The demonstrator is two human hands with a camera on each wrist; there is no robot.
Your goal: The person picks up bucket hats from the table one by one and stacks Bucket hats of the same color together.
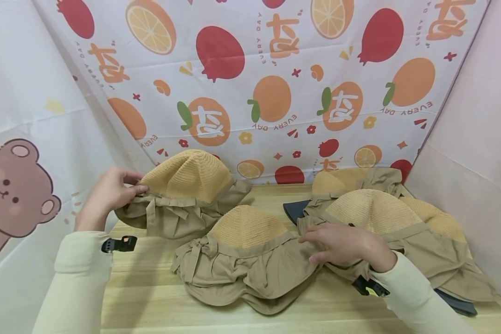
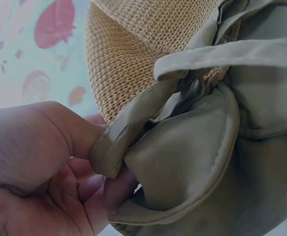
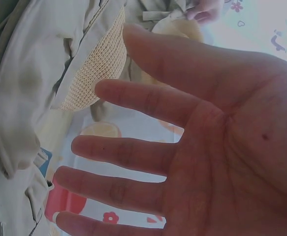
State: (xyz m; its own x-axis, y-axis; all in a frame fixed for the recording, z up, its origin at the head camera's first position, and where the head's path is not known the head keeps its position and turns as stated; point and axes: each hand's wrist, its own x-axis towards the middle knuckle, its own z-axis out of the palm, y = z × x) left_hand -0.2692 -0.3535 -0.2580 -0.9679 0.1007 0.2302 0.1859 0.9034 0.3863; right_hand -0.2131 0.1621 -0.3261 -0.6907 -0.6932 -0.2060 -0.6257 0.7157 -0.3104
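Note:
At the left, a sun hat [image 1: 188, 181] with a straw crown and khaki cloth brim stands on the table. My left hand [image 1: 116, 188] pinches its edge where crown and brim meet; the left wrist view shows the thumb by the cloth band [image 2: 123, 132] and a fingertip under the fabric. A second such hat [image 1: 246, 260], with a bow at its left, lies in front at the middle. Over that hat's right side hovers my right hand [image 1: 346, 241], its fingers spread and straight in the right wrist view, with nothing in the palm [image 3: 232, 142].
Several more straw-and-khaki hats [image 1: 371, 208] overlap in a pile at the right. Dark blue pieces [image 1: 294, 211] stick out from under them. Fruit-printed cloth [image 1: 271, 97] hangs behind the wooden table [image 1: 163, 278], and pale sheets [image 1: 472, 139] hang at both sides.

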